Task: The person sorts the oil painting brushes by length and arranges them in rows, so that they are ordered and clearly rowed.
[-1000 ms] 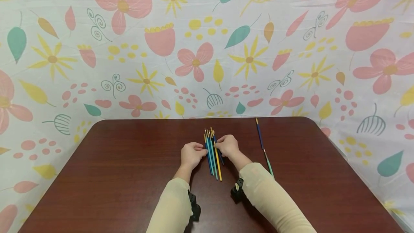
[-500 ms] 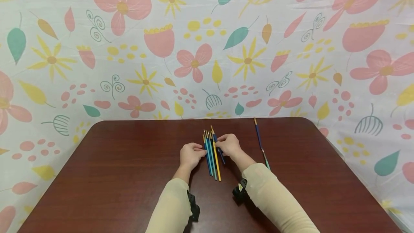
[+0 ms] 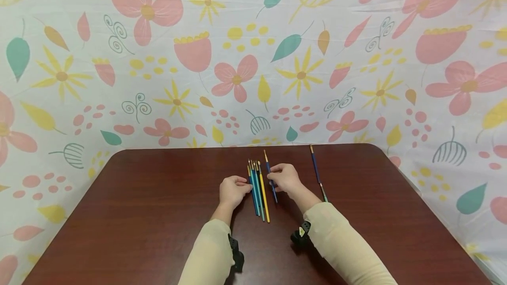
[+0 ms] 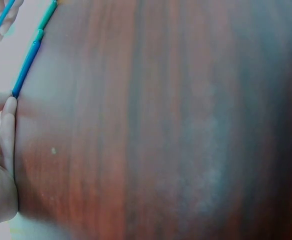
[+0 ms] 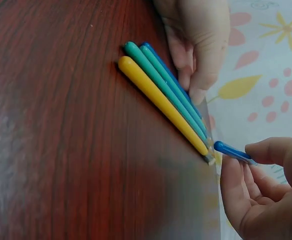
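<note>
In the head view, several paintbrushes lie side by side at mid-table, handles toward me, with a yellow paintbrush (image 3: 264,195) on the right edge. My left hand (image 3: 232,193) rests its fingertips against the left side of this group, at a blue paintbrush (image 3: 255,201). To the right, my right hand (image 3: 287,178) pinches a dark blue paintbrush (image 3: 267,160) between thumb and fingers, apart from the group. The right wrist view shows the rounded end of this pinched brush (image 5: 226,148) and the group's teal paintbrush (image 5: 158,75) beside the yellow one. The left wrist view shows my left fingertips (image 4: 10,106) at a blue handle.
Farther right on the brown table (image 3: 150,214) lie a dark blue paintbrush (image 3: 315,166) and a green paintbrush (image 3: 324,193), nearly end to end; my sleeve hides part of the green one. A flowered cloth (image 3: 237,34) hangs behind the table's far edge.
My right hand has moved slightly right, drawing the dark blue paintbrush away from the yellow one and leaving a gap. My left hand stays at the group's left side.
</note>
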`<state>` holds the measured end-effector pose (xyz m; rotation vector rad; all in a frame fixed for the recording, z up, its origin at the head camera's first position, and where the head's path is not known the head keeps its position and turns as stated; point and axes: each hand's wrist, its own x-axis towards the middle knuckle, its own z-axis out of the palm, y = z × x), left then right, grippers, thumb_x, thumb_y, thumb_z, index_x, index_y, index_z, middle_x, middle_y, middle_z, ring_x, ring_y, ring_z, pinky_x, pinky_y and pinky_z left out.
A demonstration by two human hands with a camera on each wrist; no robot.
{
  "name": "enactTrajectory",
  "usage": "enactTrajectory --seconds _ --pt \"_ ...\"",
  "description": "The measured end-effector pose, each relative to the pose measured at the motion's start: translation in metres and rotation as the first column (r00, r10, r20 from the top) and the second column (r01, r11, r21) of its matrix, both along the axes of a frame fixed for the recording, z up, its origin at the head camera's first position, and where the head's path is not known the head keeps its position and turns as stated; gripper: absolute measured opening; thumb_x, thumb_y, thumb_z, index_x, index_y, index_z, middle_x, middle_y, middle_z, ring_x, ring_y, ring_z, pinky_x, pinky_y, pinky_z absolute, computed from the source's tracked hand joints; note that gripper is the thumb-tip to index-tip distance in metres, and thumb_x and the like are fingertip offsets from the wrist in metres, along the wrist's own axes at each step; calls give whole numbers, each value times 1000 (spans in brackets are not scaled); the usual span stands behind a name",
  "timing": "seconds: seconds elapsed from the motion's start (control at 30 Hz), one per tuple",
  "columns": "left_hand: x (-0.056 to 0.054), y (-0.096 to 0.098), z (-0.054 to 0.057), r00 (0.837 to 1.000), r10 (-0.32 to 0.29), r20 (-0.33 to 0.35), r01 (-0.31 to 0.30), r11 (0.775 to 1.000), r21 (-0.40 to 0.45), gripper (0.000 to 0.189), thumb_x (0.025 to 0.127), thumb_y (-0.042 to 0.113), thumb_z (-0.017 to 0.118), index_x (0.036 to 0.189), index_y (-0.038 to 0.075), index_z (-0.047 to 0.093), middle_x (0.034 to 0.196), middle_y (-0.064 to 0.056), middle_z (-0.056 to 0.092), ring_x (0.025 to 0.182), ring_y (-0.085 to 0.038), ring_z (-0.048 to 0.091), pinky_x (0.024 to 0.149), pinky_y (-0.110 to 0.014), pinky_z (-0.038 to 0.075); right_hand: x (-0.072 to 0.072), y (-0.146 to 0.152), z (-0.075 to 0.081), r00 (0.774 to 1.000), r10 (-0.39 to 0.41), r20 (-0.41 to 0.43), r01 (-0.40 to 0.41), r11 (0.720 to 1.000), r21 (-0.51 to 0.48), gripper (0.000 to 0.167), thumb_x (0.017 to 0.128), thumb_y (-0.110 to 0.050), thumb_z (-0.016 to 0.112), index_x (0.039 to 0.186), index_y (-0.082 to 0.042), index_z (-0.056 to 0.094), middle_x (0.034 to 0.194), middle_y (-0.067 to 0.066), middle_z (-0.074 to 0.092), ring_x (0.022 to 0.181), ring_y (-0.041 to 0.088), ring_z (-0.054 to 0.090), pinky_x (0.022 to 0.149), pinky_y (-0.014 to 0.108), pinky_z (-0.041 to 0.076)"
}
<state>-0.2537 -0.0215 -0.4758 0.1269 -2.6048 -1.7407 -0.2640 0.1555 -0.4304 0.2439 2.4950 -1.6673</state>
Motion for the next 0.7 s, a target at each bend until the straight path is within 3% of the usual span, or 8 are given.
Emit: enactTrajectory --seconds 0.37,0.5,0.7 --pt "1 0 -2 1000 -8 7 7 999 37 23 81 18 75 99 4 69 89 -10 72 76 -17 69 65 -31 56 7 19 2 999 29 -27 -31 996 -88 43 90 -6 58 131 -2 48 101 15 60 86 28 66 58 33 56" --pt "1 1 -2 1000 -7 8 6 999 41 23 81 17 75 99 4 68 89 -10 72 76 -17 69 65 -31 56 8 28 3 998 43 -42 -46 995 -92 46 90 -4 57 135 -1 45 100 14 57 88 28 66 62 38 57" --pt "1 1 -1 1000 -7 5 7 999 45 23 80 16 75 98 4 68 88 -10 72 73 -16 69 63 -30 55 6 40 2 996 65 -58 -70 994 -83 48 91 -2 55 136 0 42 103 15 57 93 32 65 60 34 57"
